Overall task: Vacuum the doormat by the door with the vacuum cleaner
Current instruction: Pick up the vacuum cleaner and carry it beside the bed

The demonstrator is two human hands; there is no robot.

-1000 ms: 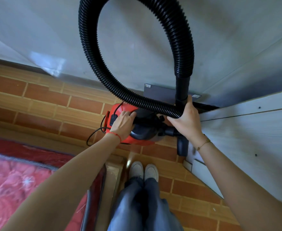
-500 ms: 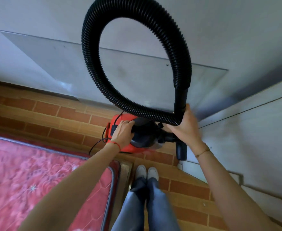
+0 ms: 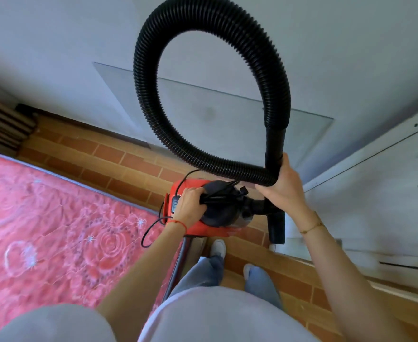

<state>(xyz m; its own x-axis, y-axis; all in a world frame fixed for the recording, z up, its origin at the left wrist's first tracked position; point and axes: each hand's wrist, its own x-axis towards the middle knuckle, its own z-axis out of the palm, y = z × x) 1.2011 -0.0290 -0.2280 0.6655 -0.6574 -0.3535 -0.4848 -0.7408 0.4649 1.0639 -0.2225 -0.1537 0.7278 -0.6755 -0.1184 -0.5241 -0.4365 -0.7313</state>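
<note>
A small red and black vacuum cleaner (image 3: 193, 188) hangs above the brick-pattern floor in front of me. My left hand (image 3: 189, 206) grips its black top handle. Its ribbed black hose (image 3: 210, 28) loops high up and comes back down to my right hand (image 3: 283, 186), which is shut around the hose near its rigid end. A black nozzle (image 3: 277, 228) sticks out below the right hand. The power cord (image 3: 151, 230) dangles under the left wrist. No doormat can be made out in this view.
A pink rose-patterned mattress (image 3: 50, 230) lies on the floor at the left. A grey wall (image 3: 54, 58) with a glass sheet (image 3: 215, 114) leaning on it stands ahead. Pale wooden boards (image 3: 375, 188) stand at the right. My feet (image 3: 217, 248) are on the brick floor (image 3: 119, 164).
I have stepped back and turned left, carrying the vacuum along; more of the pink mattress shows and my feet have moved apart. Both hands keep their grips.
</note>
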